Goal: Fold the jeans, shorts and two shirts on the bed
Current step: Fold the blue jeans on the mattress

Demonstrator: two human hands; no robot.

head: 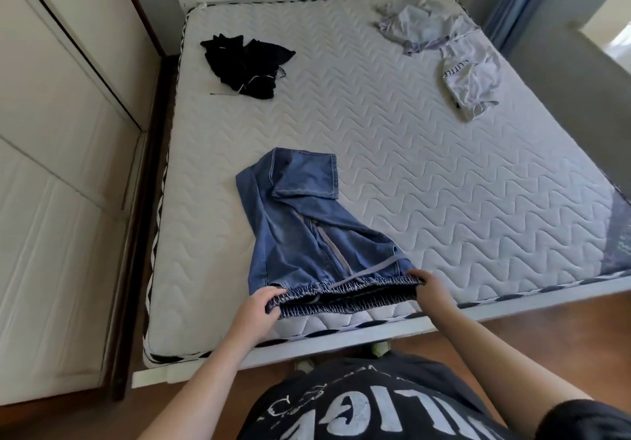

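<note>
Closest to the camera is the person's dark printed T-shirt point(358, 405), with both bare forearms reaching out over the wooden floor point(546, 330) toward the bed point(426, 173). Left hand point(257, 306) grips the left end of the elastic waistband of the jeans point(307, 231), its fingers point(273, 294) curled over the band and pinching it. Right hand point(428, 286) holds the right end of the same band, fingers curled round the fabric. Between the two hands the waistband sits at the near edge of the mattress, and the blue legs run away from the person, doubled back on themselves so a cuff lies on top. Farther up on the left lie the crumpled black shorts point(246, 65). At the far right lie two pale shirts, unfolded and touching: one bunched shirt point(420, 24) near the headboard and a lettered shirt point(469, 79) just below it. White wardrobe doors point(51, 166) stand along the left.
</note>
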